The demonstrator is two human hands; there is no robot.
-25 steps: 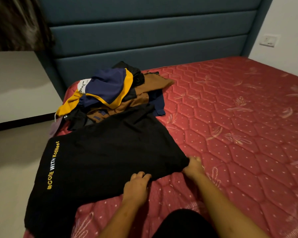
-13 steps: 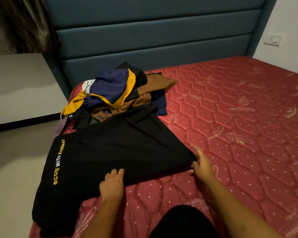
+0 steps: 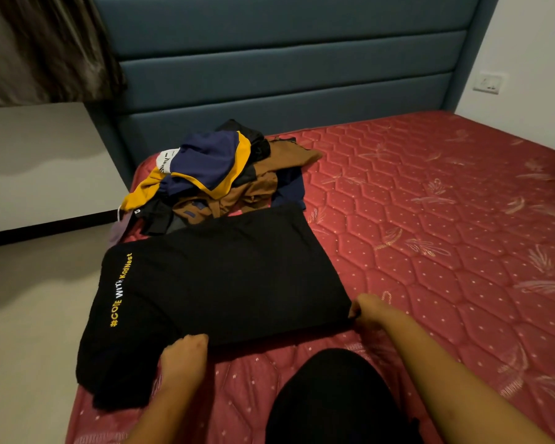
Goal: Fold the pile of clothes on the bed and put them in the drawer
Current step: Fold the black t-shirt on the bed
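Fingers [image 3: 193, 341] — left hand [image 3: 182, 361], right hand [image 3: 374, 312] — pinch the soft, rectangular black shirt [image 3: 225, 277].

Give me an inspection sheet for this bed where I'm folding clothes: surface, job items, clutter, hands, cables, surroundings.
Surface: red quilted mattress, uncovered.
Job's things: black shirt with yellow and white lettering lies spread at the near left corner, its left part hanging over the mattress edge; pile of clothes sits unfolded behind it, near the headboard; drawer not in view.
Clutter: nothing seen.
Hands: left hand grips the shirt's near edge; right hand pinches its near right corner.
Cables: nothing seen.
Surroundings: the headboard is blue and padded; wall socket on the right wall; dark curtain at top left; pale floor on the left.
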